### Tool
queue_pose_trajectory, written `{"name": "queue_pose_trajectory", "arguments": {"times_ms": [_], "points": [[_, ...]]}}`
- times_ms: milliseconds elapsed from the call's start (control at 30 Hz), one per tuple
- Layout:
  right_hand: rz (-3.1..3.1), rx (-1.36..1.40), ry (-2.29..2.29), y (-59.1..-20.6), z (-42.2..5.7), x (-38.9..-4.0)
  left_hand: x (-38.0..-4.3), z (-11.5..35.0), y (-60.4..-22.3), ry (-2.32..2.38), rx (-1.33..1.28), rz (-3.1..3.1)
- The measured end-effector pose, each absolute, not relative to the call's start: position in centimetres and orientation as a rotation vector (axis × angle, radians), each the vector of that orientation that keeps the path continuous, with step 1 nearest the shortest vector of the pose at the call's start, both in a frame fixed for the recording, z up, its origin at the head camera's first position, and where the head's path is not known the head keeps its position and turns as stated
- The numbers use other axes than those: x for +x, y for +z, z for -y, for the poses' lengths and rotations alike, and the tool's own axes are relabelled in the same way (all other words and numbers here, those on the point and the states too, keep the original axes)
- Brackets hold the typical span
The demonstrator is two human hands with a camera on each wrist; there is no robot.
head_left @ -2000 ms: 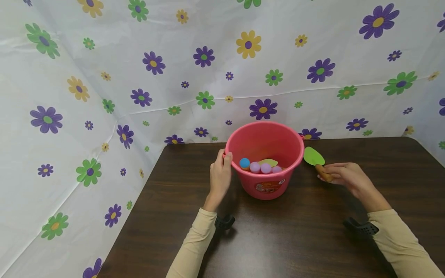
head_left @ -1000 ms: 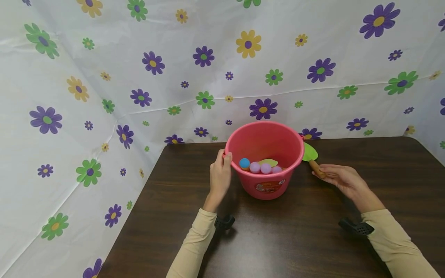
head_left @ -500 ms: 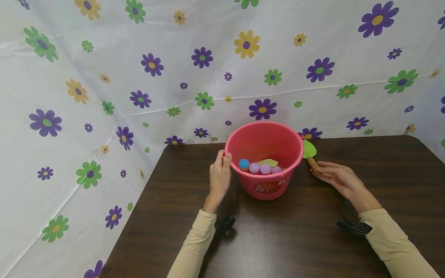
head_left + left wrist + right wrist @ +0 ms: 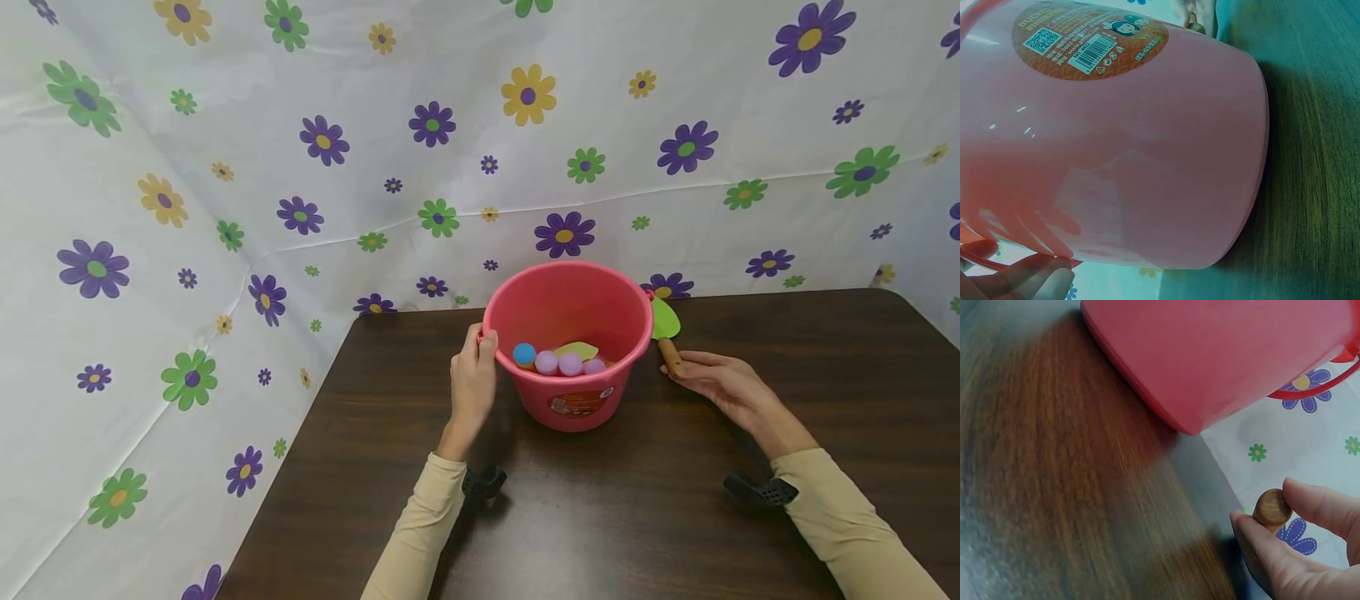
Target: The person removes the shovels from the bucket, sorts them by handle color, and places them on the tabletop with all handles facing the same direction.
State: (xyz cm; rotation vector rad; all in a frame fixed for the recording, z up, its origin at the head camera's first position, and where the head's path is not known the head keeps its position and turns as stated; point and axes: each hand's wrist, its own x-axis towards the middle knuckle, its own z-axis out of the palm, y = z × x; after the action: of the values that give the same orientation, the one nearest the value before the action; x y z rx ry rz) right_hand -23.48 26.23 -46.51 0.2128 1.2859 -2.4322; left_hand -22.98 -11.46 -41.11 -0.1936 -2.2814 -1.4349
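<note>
On the far part of the dark wood-grain table (image 4: 585, 517), just before a flower-print backdrop (image 4: 465, 100), stands an upright pink bucket (image 4: 567, 308), with a trowel (image 4: 665, 323) held just beyond its right side. The left hand (image 4: 472, 383) is closed at the bucket's left rim, thumb and fingers gripping there; how firmly cannot be told. The right hand (image 4: 731, 390) is partly closed, thumb and fingers pinching the wooden handle (image 4: 670, 356) near its butt. Principal risk, in this report's judgement: held so near one end, the trowel could twist or slip from the fingers should its blade catch the rim or the carry handle (image 4: 1322, 392). Whether blade and bucket touch cannot be determined from these views. A hard knock, combined with a loosened left grip, could rock the bucket and set the blue ball (image 4: 524, 355) and purple balls (image 4: 570, 364) inside rolling. As to appearance, the trowel has a bright lime-green, leaf-shaped blade and a light brown handle with a rounded, grained end; the bucket's rim partly covers the blade. The bucket is glossy and narrows towards its base, with an oval label (image 4: 1091, 40) bearing a barcode. A pale yellow-green piece (image 4: 577, 350), unidentified, lies behind the balls.
</note>
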Motion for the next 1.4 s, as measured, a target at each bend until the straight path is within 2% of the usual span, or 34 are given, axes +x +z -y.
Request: {"name": "queue_pose_trajectory", "arguments": {"times_ms": [500,867,1400], "points": [[-1.655,0.175,-2.225,-46.7,-26.3,-23.6,-22.8,11.5,-41.0,-1.452,-0.188,2.270],[-1.894,0.011,-2.020,-46.9,-26.4,-23.7,-22.8,11.4,-41.0,-1.466,-0.192,2.280],[-2.160,0.049,-1.837,-46.1,-27.3,-23.5,-23.0,11.5,-41.1,-1.436,-0.184,2.281]]}}
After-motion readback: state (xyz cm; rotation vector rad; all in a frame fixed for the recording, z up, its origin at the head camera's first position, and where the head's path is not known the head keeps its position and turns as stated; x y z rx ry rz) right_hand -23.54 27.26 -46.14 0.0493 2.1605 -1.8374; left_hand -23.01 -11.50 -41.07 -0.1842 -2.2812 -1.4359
